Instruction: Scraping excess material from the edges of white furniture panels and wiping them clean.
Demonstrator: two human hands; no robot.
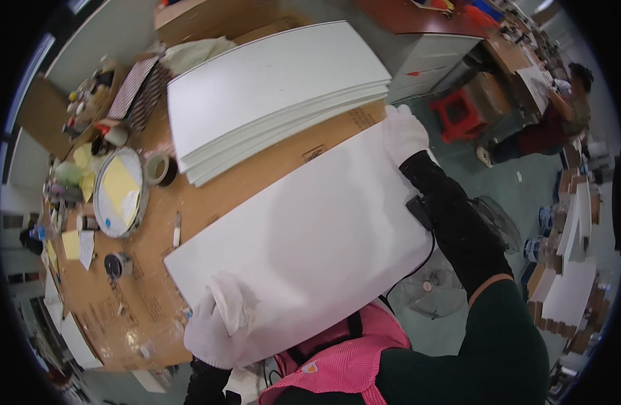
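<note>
Cardboard-covered, the worktable (155, 290) spreads across the left half of the view, with a stack of white panels (276, 84) lying at 12 o'clock. Nearer the person, in the middle, is a single white panel (317, 223), slanting from 8 o'clock up to 2 o'clock, a soft grey shadow on its face. At 7 o'clock the person's left hand (212, 331), in a white glove, rests over the panel's left end, its fingers bunched on a crumpled white cloth (228, 300). At 2 o'clock the right hand (405, 133), gloved alike, lies at the panel's far right corner with fingers close together; whether they pinch the edge cannot be told. Dark sleeves (452, 223) cover both forearms, and a pink apron (351, 341) shows at 6 o'clock.

Toward 9 o'clock stands a round, pale-rimmed tub (145, 192) with a yellow sheet (121, 182) in it; a slim white cutter-like tool (177, 229) lies between tub and panel. Near 8 o'clock sits a small dark-topped jar (117, 264). Beyond the right hand, at 2 o'clock, is a red plastic stool (455, 115), and past it a co-worker (567, 118) at another bench (509, 64). A fan (432, 289) stands on the floor at 4 o'clock.
</note>
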